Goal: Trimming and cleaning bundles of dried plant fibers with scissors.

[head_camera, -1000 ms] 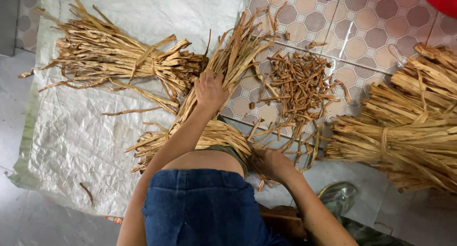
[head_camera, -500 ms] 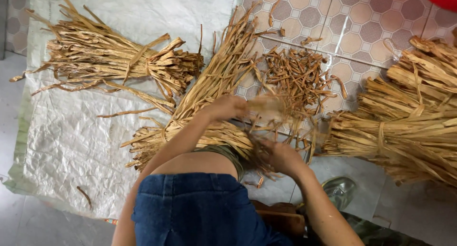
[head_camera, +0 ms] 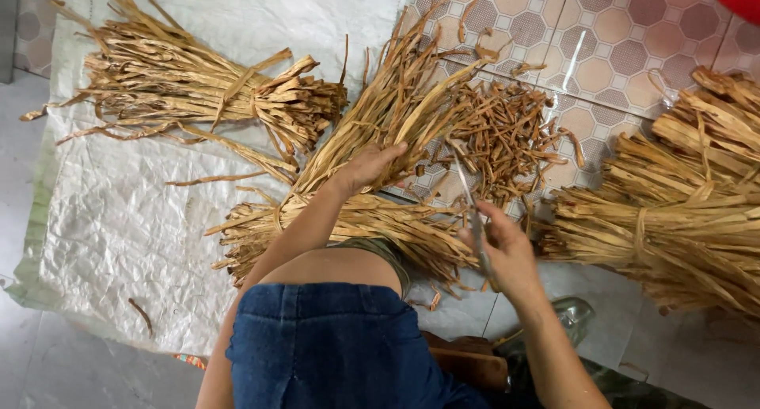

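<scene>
Fingers of the left hand [head_camera: 372, 165] curled down and clamped on the middle bundle of dry split strips [head_camera: 396, 100], right where the strands fan upward past the edge of the white woven sheet [head_camera: 119, 211]. Fingers of the right hand [head_camera: 507, 254] wrapped tight round a thin blade [head_camera: 467, 183], tip angled up toward the left hand and the bundle's near edge. Just beyond the blade tip, a loose heap of short reddish-brown offcuts [head_camera: 507, 136] scattered over the patterned tiled floor [head_camera: 625, 37]. Below the left wrist, another tied bundle [head_camera: 348, 227] lying crosswise, half on the sheet, half on the tiles. Further left, a third bundle [head_camera: 198, 92] resting flat on the sheet, well apart from both hands. Off to the right, a thick pile of tied strips [head_camera: 681, 211] stacked on the floor beside the right forearm. Nearest the camera, a knee in blue denim [head_camera: 332, 346] between the two arms.
</scene>
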